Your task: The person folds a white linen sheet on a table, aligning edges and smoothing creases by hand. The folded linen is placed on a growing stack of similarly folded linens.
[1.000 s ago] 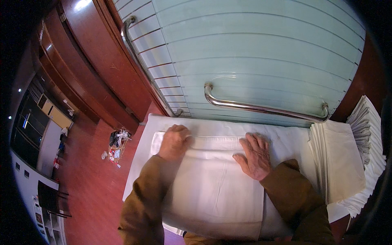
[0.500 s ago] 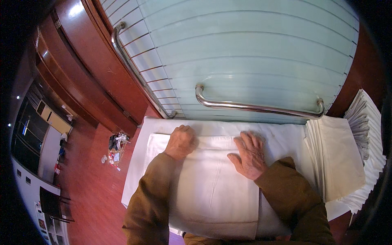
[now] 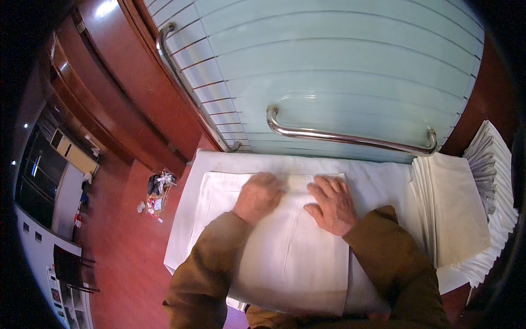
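Note:
A white cloth (image 3: 285,252) lies spread on a padded table under a white cover (image 3: 378,170), with a folded band along its far edge. My left hand (image 3: 258,197) rests on that far band, its fingers curled into a fist. The fingertips are blurred, so whether they pinch any cloth cannot be made out. To its right, my right hand (image 3: 333,207) lies flat on the cloth near its far right corner, fingers spread and holding nothing. The cloth's near edge hangs toward my body.
A stack of folded off-white cloths (image 3: 449,208) stands on the right end of the table, beside pleated white fabric (image 3: 490,192). Beyond the table, a metal handle (image 3: 350,136) crosses a frosted glass door (image 3: 339,71). Small litter (image 3: 159,192) lies on the red floor at left.
My left hand has slid to the right along the cloth's far band, toward my right hand. The right hand stays in nearly the same place.

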